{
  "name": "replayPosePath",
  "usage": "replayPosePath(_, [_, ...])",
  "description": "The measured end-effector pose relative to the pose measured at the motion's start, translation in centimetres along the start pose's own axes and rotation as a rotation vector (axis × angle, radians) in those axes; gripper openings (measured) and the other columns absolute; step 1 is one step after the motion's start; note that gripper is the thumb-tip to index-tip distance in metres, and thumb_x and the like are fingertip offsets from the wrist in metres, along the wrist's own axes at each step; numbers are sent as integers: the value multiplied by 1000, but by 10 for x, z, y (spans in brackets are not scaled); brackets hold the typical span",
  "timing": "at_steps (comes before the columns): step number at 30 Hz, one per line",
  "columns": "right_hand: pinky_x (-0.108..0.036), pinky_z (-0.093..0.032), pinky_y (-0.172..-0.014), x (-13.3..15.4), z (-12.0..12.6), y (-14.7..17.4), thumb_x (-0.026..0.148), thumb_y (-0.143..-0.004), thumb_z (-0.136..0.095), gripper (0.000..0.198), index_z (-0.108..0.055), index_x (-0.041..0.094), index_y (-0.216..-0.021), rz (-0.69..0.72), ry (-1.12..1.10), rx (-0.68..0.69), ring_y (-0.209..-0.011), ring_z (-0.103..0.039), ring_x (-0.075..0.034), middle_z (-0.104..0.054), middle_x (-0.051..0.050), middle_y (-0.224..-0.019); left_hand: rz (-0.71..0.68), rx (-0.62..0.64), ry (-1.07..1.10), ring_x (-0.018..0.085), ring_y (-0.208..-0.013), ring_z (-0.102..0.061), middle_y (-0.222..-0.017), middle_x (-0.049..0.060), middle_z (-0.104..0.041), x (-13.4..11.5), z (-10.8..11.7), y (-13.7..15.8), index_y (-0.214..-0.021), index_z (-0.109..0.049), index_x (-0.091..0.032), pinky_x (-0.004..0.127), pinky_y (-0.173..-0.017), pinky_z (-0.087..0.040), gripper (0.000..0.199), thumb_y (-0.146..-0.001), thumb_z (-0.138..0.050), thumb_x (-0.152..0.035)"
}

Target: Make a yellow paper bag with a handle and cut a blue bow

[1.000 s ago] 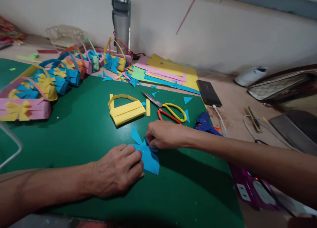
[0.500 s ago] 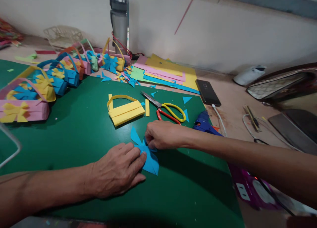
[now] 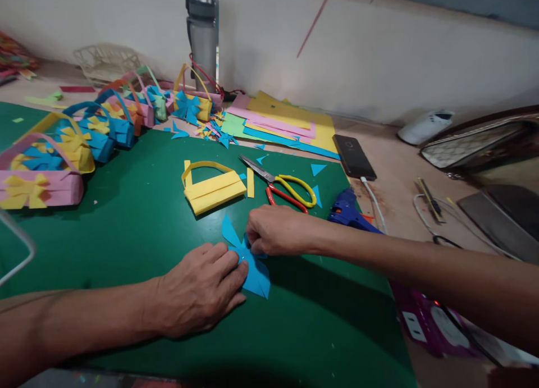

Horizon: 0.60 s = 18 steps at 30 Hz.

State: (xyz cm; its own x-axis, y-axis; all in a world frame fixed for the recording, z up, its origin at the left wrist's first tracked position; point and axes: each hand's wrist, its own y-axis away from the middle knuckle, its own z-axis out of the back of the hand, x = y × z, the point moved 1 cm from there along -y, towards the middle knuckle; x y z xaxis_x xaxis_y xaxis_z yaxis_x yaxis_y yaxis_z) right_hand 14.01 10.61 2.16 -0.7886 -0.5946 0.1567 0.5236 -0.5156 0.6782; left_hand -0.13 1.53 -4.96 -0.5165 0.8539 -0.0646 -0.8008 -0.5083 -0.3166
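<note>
A blue paper bow [image 3: 255, 277] with pointed petals lies on the green mat. My left hand [image 3: 205, 290] is closed on its left side, thumb and fingers at the middle, covering that part. From the right, my right hand [image 3: 273, 229] pinches one of its upper petals between curled fingers; the fingertips are partly hidden. A small shiny spot shows near the bow's centre. Just beyond the hands sit a yellow paper handbag [image 3: 215, 191] with a strap handle, a short yellow strip [image 3: 250, 183], and scissors [image 3: 275, 180] with one yellow and one red handle.
Several finished paper handbags [image 3: 41, 187] line the left side. Coloured paper sheets [image 3: 290, 118] and scraps lie at the back. On the right are a phone [image 3: 353, 156] on a white cable, a blue glue gun [image 3: 349, 211] and a purple device [image 3: 433, 326].
Barely anything differs. My left thumb has drawn in slightly, while both hands stay at the same spots on the blue bow.
</note>
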Motion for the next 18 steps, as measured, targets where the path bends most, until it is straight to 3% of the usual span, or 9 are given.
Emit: replayPosePath(18, [-24,-31,-49,4,1,-3,27,-69,-66,17,-73,15,-78,-80,27,-18,-74,-63,-22,-71,-8,-73,-2,4,4,22,-69,-50,-80,7,-55,0,1,0,-104,-54,-12,36,-56,-40,28,-90,-43,-34])
